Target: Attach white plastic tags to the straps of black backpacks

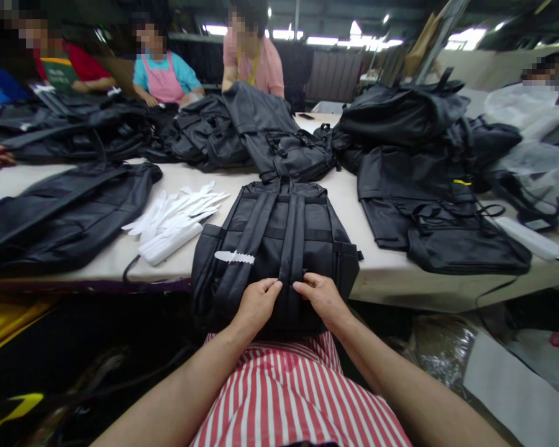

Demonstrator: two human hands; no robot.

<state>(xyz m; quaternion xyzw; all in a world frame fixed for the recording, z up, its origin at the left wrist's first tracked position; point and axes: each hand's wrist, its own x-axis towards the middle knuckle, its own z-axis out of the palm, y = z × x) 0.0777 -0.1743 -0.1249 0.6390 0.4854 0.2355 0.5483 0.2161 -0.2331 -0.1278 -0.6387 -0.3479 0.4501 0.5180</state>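
The backpack (271, 251) looks smooth and leather-like, the garment (293, 397) matt cloth, the white strips (179, 211) perhaps plastic.

The head camera looks forward (and down) across the table (391, 280).

I see a red-and-white striped garment (293, 400) on the body, its narrow stripes running roughly near to far. The left forearm (181, 382) and right forearm (400, 375) are bare.

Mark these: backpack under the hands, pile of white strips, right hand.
Backpack (271, 249), head view, back panel between the straps.
Pile of white strips (179, 214), head view, its middle.
Right hand (325, 297), head view, back of hand.
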